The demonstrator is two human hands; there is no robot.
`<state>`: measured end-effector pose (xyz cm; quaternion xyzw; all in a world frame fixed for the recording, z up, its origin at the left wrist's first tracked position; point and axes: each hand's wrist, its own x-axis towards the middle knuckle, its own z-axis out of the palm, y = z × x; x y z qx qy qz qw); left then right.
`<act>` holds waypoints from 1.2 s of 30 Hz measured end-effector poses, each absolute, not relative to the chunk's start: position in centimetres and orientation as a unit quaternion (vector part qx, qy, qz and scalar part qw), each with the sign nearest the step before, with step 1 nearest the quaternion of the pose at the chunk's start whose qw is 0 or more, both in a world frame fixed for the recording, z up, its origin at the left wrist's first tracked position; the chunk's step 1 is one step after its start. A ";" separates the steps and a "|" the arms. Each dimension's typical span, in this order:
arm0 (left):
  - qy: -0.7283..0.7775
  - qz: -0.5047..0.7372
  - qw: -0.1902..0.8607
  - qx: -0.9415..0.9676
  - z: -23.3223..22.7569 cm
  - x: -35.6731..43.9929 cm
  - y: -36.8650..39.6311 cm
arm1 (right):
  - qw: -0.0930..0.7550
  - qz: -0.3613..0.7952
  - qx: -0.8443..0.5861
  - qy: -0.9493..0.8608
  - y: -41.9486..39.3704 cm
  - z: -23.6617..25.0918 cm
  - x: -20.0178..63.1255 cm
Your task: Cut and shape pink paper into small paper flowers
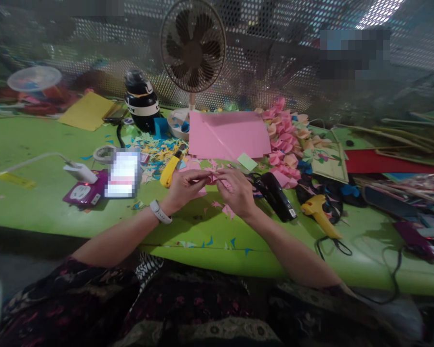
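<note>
Small folded pink paper piece (pixel 212 179) pinched from both sides, just above the green bench (pixel 39 202), in front of the large pink paper sheet (pixel 228 135). Left hand (pixel 183 189) and right hand (pixel 236 192) equally near, fingertips meeting, each grip closed on it. Long axis too small to tell.

Two bare forearms reached forward and converged, wrists slightly raised. The left hand (pixel 183 189), a white band at its wrist, curled its fingers toward the right hand (pixel 235 192). Both grips were pinched closed, fingertips nearly meeting between the hands. The right hand's knuckles faced up, fingers bent inward.
</note>
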<state>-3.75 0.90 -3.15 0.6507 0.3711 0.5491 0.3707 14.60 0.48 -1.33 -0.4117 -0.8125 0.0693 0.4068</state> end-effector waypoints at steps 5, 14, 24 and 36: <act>0.363 0.510 0.202 0.753 -2.8 -4.0 0.8 | 0.419 0.123 -0.395 -0.808 0.1 -1.0 14.3; 0.343 0.536 0.369 0.677 -1.3 -4.6 0.8 | 0.479 0.190 -0.397 -0.759 0.7 -0.9 14.8; 0.382 0.546 0.478 0.572 -0.4 -4.9 1.1 | 0.480 0.239 -0.392 -0.747 1.0 -0.5 15.1; 0.382 0.540 0.488 0.569 -0.6 -5.0 1.2 | 0.481 0.216 -0.386 -0.757 1.0 -0.3 15.1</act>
